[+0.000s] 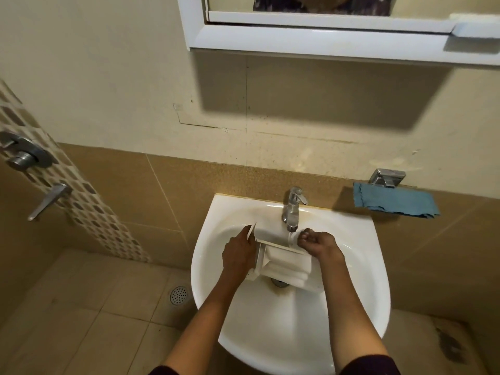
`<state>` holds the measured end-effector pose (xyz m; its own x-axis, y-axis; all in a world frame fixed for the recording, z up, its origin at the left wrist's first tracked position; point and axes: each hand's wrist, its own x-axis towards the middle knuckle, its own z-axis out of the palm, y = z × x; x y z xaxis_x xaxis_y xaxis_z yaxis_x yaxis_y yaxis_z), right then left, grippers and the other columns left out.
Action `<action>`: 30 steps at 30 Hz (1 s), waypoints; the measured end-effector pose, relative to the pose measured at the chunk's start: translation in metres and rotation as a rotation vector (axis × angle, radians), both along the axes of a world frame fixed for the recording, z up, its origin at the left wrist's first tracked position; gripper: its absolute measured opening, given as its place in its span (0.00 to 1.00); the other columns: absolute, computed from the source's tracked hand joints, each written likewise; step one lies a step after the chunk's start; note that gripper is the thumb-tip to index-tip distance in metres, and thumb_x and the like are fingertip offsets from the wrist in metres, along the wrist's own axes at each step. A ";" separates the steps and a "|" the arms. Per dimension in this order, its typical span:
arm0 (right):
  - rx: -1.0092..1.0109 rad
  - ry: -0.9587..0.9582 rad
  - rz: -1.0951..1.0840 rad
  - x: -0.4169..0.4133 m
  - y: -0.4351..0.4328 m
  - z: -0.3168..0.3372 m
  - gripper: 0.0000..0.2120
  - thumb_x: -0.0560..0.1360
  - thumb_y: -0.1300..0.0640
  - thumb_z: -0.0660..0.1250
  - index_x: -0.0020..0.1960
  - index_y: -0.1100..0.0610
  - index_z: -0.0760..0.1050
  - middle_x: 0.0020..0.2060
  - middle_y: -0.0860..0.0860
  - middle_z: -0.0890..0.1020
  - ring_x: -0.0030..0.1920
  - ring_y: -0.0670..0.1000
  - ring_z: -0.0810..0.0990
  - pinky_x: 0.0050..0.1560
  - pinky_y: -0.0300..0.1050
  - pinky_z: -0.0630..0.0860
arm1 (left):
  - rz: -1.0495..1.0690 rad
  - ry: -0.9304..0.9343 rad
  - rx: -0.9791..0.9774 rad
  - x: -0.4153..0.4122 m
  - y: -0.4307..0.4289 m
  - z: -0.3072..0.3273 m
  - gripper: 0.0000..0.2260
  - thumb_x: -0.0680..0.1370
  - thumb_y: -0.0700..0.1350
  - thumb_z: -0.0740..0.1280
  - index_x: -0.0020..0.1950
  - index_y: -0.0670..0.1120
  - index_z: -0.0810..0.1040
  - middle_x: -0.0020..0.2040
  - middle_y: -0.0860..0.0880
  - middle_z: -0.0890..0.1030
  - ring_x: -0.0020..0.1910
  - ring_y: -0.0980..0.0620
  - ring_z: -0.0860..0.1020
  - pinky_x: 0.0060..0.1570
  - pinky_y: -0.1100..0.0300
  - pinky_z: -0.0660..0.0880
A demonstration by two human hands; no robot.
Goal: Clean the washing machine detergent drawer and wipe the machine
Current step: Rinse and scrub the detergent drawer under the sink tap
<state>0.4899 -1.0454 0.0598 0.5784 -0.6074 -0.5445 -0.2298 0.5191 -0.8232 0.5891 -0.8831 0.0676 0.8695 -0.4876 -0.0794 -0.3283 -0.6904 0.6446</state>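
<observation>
A white plastic detergent drawer (284,263) lies in the white washbasin (351,293), turned on its side under the tap. My left hand (239,253) grips its front panel end at the left. My right hand (318,243) holds the drawer's right end, fingers curled right under the running water from the chrome tap (292,208). The washing machine is out of view.
A blue cloth (392,203) hangs on a chrome holder on the wall to the right of the basin. A white mirror cabinet (324,36) juts out overhead. Shower fittings (24,155) sit on the left wall, and a floor drain (178,295) lies below left.
</observation>
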 end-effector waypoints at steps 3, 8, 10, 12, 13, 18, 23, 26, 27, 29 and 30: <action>0.162 0.029 -0.274 0.007 -0.025 -0.003 0.14 0.76 0.69 0.47 0.36 0.58 0.63 0.30 0.50 0.68 0.29 0.47 0.66 0.32 0.35 0.64 | -0.001 0.010 -0.014 -0.001 0.000 -0.003 0.16 0.82 0.51 0.51 0.65 0.49 0.72 0.52 0.45 0.81 0.49 0.46 0.79 0.44 0.60 0.69; 0.023 -0.021 0.094 0.045 0.011 0.047 0.12 0.72 0.71 0.49 0.35 0.60 0.65 0.27 0.53 0.68 0.28 0.48 0.66 0.29 0.35 0.64 | 0.049 0.106 -0.151 -0.003 0.001 -0.006 0.20 0.81 0.57 0.50 0.65 0.49 0.73 0.51 0.44 0.82 0.47 0.44 0.81 0.50 0.53 0.75; -0.045 0.067 0.272 0.058 0.026 0.046 0.14 0.78 0.70 0.51 0.39 0.63 0.70 0.30 0.55 0.73 0.30 0.49 0.71 0.30 0.36 0.69 | 0.056 0.101 -0.154 -0.001 0.001 -0.006 0.20 0.82 0.55 0.51 0.66 0.48 0.72 0.52 0.42 0.82 0.49 0.43 0.80 0.51 0.54 0.73; -0.346 0.285 0.468 0.069 0.032 0.031 0.08 0.78 0.67 0.58 0.47 0.67 0.75 0.38 0.57 0.78 0.37 0.51 0.77 0.36 0.38 0.73 | 0.054 0.091 -0.150 -0.001 0.001 -0.005 0.19 0.82 0.54 0.51 0.65 0.47 0.73 0.52 0.42 0.82 0.49 0.43 0.80 0.49 0.56 0.73; -0.564 0.376 0.567 0.070 0.034 0.023 0.08 0.76 0.65 0.62 0.52 0.68 0.77 0.44 0.58 0.81 0.42 0.53 0.79 0.40 0.40 0.75 | 0.055 0.089 -0.150 -0.001 0.000 -0.005 0.19 0.82 0.54 0.51 0.65 0.47 0.73 0.52 0.42 0.82 0.50 0.43 0.80 0.49 0.57 0.72; -0.959 0.399 0.651 0.062 0.049 0.012 0.09 0.74 0.63 0.67 0.51 0.65 0.82 0.48 0.60 0.84 0.50 0.56 0.81 0.56 0.46 0.76 | 0.077 0.080 -0.130 -0.002 -0.002 -0.004 0.20 0.82 0.54 0.51 0.67 0.46 0.72 0.56 0.42 0.81 0.53 0.44 0.80 0.53 0.56 0.73; -0.996 0.318 0.532 0.023 0.035 0.008 0.08 0.73 0.62 0.68 0.50 0.61 0.83 0.48 0.57 0.84 0.51 0.53 0.81 0.47 0.32 0.68 | 0.091 0.088 -0.086 0.001 -0.006 -0.008 0.21 0.82 0.56 0.50 0.65 0.48 0.73 0.54 0.43 0.82 0.53 0.43 0.79 0.52 0.53 0.73; -0.970 0.356 0.500 -0.006 0.009 0.003 0.07 0.71 0.63 0.71 0.49 0.61 0.84 0.45 0.57 0.84 0.44 0.47 0.77 0.37 0.27 0.65 | 0.093 0.087 -0.076 0.002 -0.006 -0.008 0.20 0.82 0.55 0.50 0.65 0.47 0.73 0.52 0.42 0.82 0.51 0.43 0.80 0.50 0.54 0.73; -0.940 0.362 0.498 -0.016 -0.001 0.001 0.08 0.70 0.64 0.72 0.48 0.61 0.84 0.42 0.55 0.84 0.40 0.45 0.75 0.36 0.25 0.65 | 0.093 0.085 -0.076 0.002 -0.006 -0.008 0.20 0.82 0.55 0.50 0.66 0.47 0.73 0.52 0.42 0.82 0.51 0.43 0.80 0.50 0.54 0.73; -0.885 0.374 0.504 -0.031 -0.018 0.001 0.08 0.68 0.64 0.73 0.47 0.60 0.84 0.33 0.47 0.81 0.36 0.43 0.74 0.36 0.24 0.67 | 0.093 0.083 -0.074 0.001 -0.005 -0.007 0.21 0.82 0.55 0.50 0.67 0.47 0.72 0.54 0.42 0.82 0.52 0.43 0.80 0.51 0.54 0.73; -0.857 0.380 0.513 -0.036 -0.024 0.001 0.08 0.68 0.64 0.74 0.47 0.60 0.84 0.31 0.44 0.79 0.36 0.43 0.74 0.35 0.25 0.67 | 0.093 0.086 -0.071 0.001 -0.005 -0.007 0.21 0.82 0.55 0.50 0.68 0.47 0.72 0.55 0.42 0.82 0.53 0.43 0.79 0.52 0.53 0.73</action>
<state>0.4539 -1.0696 0.0608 0.7558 -0.6056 -0.2492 -0.5744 -0.4304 -0.6962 0.5902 -0.8885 0.0607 0.9027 -0.4123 -0.1233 -0.2067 -0.6667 0.7161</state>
